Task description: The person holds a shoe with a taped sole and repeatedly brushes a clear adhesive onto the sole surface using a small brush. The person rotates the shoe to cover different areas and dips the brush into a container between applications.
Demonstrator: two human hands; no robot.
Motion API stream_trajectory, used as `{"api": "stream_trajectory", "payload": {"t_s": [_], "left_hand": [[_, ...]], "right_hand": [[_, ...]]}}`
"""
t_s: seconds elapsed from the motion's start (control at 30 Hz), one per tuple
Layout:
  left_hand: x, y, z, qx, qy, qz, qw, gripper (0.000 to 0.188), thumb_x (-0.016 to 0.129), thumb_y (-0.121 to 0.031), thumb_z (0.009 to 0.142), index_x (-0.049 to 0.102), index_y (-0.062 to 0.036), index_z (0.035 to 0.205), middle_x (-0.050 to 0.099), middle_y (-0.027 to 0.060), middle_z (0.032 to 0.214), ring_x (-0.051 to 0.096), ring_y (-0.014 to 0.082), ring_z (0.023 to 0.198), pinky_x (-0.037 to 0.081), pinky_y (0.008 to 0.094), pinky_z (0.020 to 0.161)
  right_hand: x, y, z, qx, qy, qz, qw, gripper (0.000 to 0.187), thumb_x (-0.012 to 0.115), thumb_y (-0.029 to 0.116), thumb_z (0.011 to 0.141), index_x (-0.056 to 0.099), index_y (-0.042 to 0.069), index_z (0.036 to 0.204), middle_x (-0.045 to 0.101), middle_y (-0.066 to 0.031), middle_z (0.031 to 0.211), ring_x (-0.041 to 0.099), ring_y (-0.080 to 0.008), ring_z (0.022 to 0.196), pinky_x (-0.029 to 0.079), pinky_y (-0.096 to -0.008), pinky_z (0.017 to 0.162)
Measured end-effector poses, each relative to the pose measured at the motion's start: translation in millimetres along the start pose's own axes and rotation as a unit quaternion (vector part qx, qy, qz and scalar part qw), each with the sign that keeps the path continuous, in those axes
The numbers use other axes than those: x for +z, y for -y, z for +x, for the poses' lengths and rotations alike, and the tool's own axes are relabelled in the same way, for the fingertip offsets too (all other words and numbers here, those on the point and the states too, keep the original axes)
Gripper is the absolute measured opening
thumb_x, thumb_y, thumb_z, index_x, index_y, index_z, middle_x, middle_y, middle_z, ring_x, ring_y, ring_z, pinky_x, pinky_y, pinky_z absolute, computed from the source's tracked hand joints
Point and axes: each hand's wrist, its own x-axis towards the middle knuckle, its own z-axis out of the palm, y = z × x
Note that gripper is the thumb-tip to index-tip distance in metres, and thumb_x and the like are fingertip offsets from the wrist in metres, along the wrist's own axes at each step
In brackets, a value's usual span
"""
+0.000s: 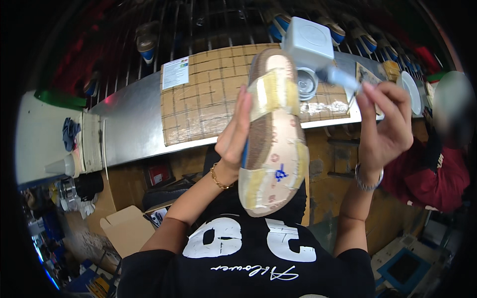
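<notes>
My left hand [232,133] is closed around the side of a shoe [273,124], which has its underside turned up toward me. That underside shows a pale insole board, brown fabric, yellowish coated strips and a blue handwritten mark. A bit of blue shows along the shoe's left edge. In my raised right hand [386,121], thumb and fingers pinch a small brush [343,78], pale with a dark end pointing left, smeared by motion. The brush is apart from the shoe. Between them, a round white cup [306,83] stands on the table, partly hidden by the shoe.
Flat cardboard [208,99] covers part of the metal table [131,116]. A white plastic container [309,39] stands behind the cup. Several shoes [365,42] sit on the rack bars beyond. At the right are a white bowl [408,94] and a person in a maroon top [432,171].
</notes>
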Motion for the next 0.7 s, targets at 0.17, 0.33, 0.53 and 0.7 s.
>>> {"api": "stream_trajectory", "payload": {"t_s": [0.17,0.33,0.53,0.7], "left_hand": [[-13,-4,9,0.036,0.057,0.008,0.998,0.070,0.070,-0.014,0.091,0.035,0.0079,0.148,0.049,0.0304,0.143,0.063,0.0302,0.119,0.054,0.0349,0.097],[-23,-10,16,0.063,0.059,0.003,0.996,0.056,0.068,-0.006,0.089,0.045,0.0101,0.138,0.049,0.0362,0.139,0.067,0.0333,0.111,0.057,0.0335,0.089],[-36,-24,25,0.003,0.122,-0.020,0.992,0.043,0.066,0.003,0.088,0.056,0.0125,0.129,0.048,0.0423,0.136,0.070,0.0371,0.104,0.059,0.0329,0.082],[-47,-31,29,-0.022,0.151,-0.035,0.988,0.041,0.064,0.007,0.087,0.056,0.0137,0.127,0.046,0.0432,0.137,0.069,0.0401,0.107,0.059,0.0367,0.085]], "right_hand": [[0,27,-9,0.077,0.108,0.050,0.990,0.024,0.082,0.000,0.071,0.080,0.008,0.094,0.061,-0.0047,0.080,0.056,-0.0133,0.071,0.041,-0.0243,0.062],[13,21,7,0.021,0.062,0.020,0.998,0.023,0.081,-0.001,0.071,0.080,0.007,0.092,0.060,-0.0035,0.077,0.055,-0.0132,0.070,0.040,-0.0245,0.062],[4,20,24,-0.071,0.061,0.011,0.996,0.028,0.077,-0.011,0.072,0.077,0.000,0.098,0.061,-0.0079,0.090,0.056,-0.0153,0.082,0.044,-0.0254,0.074],[-8,17,25,-0.095,0.117,0.032,0.988,0.029,0.077,-0.010,0.069,0.077,0.000,0.096,0.061,-0.0105,0.092,0.056,-0.0165,0.083,0.044,-0.0255,0.073]]}}
